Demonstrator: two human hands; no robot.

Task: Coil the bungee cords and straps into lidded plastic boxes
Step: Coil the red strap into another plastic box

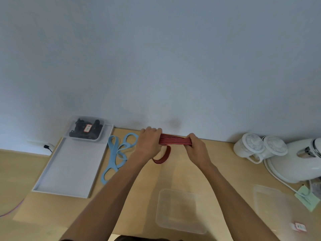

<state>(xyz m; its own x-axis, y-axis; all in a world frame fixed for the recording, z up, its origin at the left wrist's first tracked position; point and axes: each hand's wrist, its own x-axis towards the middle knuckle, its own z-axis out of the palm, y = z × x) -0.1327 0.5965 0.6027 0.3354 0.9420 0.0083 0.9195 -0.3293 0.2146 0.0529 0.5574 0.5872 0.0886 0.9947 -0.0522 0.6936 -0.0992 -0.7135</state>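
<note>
- The red-and-black striped strap is gripped at the centre of the frame. Its folded lengths are held taut between the left hand and the right hand, with the fingers of both curled round it.
- A loose loop of the strap is seen hanging below the left hand.
- An open clear box is set at lower centre, and its lid at lower right.
- A blue strap is laid left of the hands, beside a white tray.
- A box of black cords is placed at the tray's upper end.
</note>
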